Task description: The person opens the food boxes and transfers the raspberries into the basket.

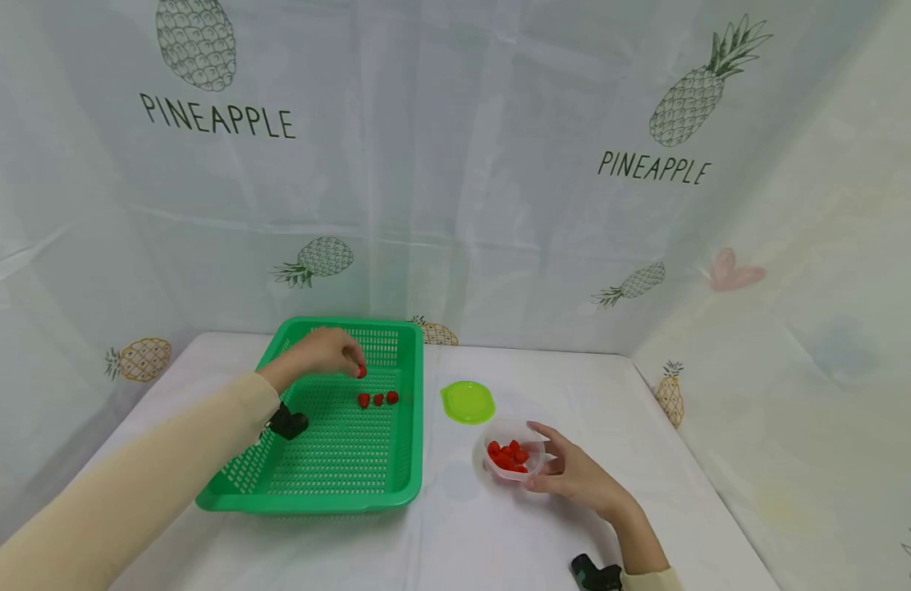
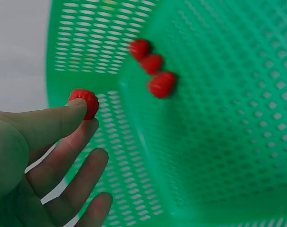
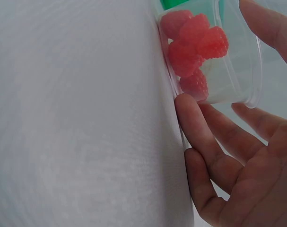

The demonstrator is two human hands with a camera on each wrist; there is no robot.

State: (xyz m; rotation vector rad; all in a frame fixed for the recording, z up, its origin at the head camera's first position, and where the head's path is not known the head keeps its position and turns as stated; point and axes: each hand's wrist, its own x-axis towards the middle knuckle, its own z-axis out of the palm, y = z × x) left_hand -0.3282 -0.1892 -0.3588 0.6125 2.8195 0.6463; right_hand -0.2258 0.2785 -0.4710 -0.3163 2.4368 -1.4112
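My left hand (image 1: 328, 351) pinches a raspberry (image 2: 88, 101) between thumb and index finger, above the far part of the green basket (image 1: 409, 484). The other fingers of that hand are spread. Three more raspberries (image 2: 162, 84) lie close together on the basket's floor. To the right, my right hand (image 1: 574, 472) grips the side of a clear plastic container (image 1: 492, 472), thumb on one side and fingers on the other. Several raspberries (image 3: 190, 45) sit in the bottom of this container, which stands on the table.
A lime-green lid (image 1: 468, 402) lies on the white tablecloth (image 1: 455, 542), between the basket and the container and a little farther back. Behind the table hangs a white curtain (image 1: 455, 164) with pineapple prints. More of the same cloth hangs at the right.
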